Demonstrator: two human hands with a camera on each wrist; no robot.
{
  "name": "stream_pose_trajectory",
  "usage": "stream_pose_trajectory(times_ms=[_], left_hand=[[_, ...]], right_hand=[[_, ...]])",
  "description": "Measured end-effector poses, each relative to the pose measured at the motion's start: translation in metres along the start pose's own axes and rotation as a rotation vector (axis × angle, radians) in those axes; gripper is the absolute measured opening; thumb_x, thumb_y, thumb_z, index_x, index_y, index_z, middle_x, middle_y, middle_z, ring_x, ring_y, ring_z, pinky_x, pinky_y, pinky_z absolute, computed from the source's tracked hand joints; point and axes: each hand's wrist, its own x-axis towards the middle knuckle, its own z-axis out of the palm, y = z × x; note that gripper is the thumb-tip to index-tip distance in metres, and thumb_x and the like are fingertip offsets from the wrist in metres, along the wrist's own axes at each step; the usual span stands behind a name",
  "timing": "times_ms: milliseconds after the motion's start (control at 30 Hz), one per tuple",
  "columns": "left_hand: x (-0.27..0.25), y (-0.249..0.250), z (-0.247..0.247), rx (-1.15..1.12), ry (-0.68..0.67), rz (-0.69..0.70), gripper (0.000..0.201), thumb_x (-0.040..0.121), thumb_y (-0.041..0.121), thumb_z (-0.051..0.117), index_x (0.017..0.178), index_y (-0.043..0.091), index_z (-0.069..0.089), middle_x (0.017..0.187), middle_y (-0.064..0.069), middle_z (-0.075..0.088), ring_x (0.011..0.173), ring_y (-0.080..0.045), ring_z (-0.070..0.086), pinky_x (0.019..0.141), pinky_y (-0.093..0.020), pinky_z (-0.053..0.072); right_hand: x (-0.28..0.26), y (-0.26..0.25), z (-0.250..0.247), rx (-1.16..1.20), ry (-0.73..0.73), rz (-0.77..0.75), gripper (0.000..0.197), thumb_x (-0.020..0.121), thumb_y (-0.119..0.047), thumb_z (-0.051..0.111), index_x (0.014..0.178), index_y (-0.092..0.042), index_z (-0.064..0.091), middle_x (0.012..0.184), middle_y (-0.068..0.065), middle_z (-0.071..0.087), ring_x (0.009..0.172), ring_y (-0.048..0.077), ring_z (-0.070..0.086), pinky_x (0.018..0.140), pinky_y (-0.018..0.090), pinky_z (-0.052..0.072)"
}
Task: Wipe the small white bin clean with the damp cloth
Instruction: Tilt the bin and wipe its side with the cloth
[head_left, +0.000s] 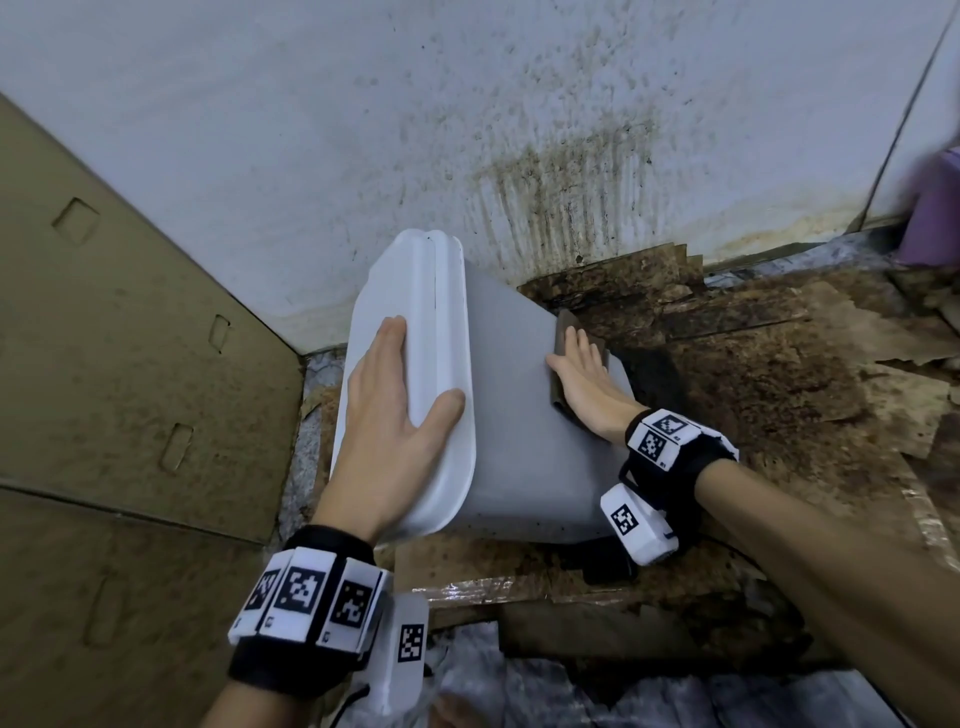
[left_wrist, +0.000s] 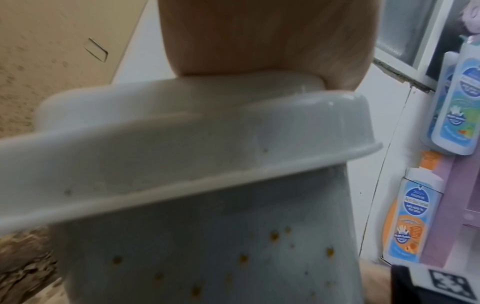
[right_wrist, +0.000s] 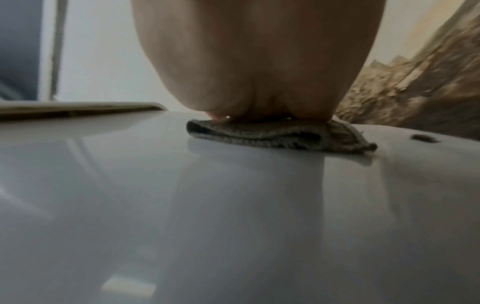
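The small white bin (head_left: 519, 415) lies tilted on its side on the floor, lid end to the left. My left hand (head_left: 395, 395) rests flat on the lid (head_left: 441, 322), fingers straight and thumb spread across the lid's rim. My right hand (head_left: 582, 369) presses a dark folded cloth (head_left: 563, 325) flat against the bin's upper side, near its base end. In the right wrist view the cloth (right_wrist: 280, 136) sits under my palm (right_wrist: 254, 61) on the glossy wall (right_wrist: 233, 205). The left wrist view shows small brown spots on the bin's side (left_wrist: 207, 257) below the lid (left_wrist: 182, 154).
A brown cardboard panel (head_left: 104, 338) stands at the left. Behind the bin is a stained white wall (head_left: 519, 130). Dirty brown cardboard sheets (head_left: 753, 364) cover the floor at the right. A purple object (head_left: 930, 218) sits far right. Soap bottles (left_wrist: 454, 102) stand on a shelf.
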Motion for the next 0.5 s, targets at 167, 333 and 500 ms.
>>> stream_pose_trajectory(times_ms=[167, 333, 500], left_hand=[[0.001, 0.002, 0.001, 0.014, 0.0, 0.0, 0.093, 0.083, 0.061, 0.042, 0.162, 0.025, 0.009, 0.168, 0.013, 0.011, 0.151, -0.002, 0.008, 0.124, -0.035, 0.013], [0.0, 0.001, 0.001, 0.023, 0.004, 0.001, 0.091, 0.085, 0.057, 0.042, 0.162, 0.025, 0.009, 0.169, 0.012, 0.01, 0.149, 0.001, 0.008, 0.119, -0.028, 0.01], [0.001, 0.002, 0.002, 0.03, 0.008, 0.003, 0.087, 0.088, 0.053, 0.044, 0.162, 0.026, 0.009, 0.169, 0.012, 0.01, 0.151, -0.002, 0.009, 0.118, -0.027, 0.01]], right_hand=[[-0.03, -0.04, 0.006, 0.027, -0.06, -0.196, 0.059, 0.109, -0.033, 0.017, 0.159, -0.025, -0.014, 0.166, -0.006, -0.023, 0.153, 0.012, -0.02, 0.126, 0.041, -0.008], [-0.046, -0.067, 0.009, 0.091, -0.15, -0.404, 0.051, 0.111, -0.04, 0.009, 0.158, -0.04, -0.011, 0.165, -0.019, -0.018, 0.154, 0.005, -0.011, 0.127, 0.04, -0.001], [-0.04, -0.059, 0.012, -0.049, -0.093, -0.51, 0.063, 0.108, -0.023, 0.023, 0.158, -0.036, -0.013, 0.164, -0.02, -0.021, 0.151, 0.003, -0.021, 0.127, 0.043, -0.002]])
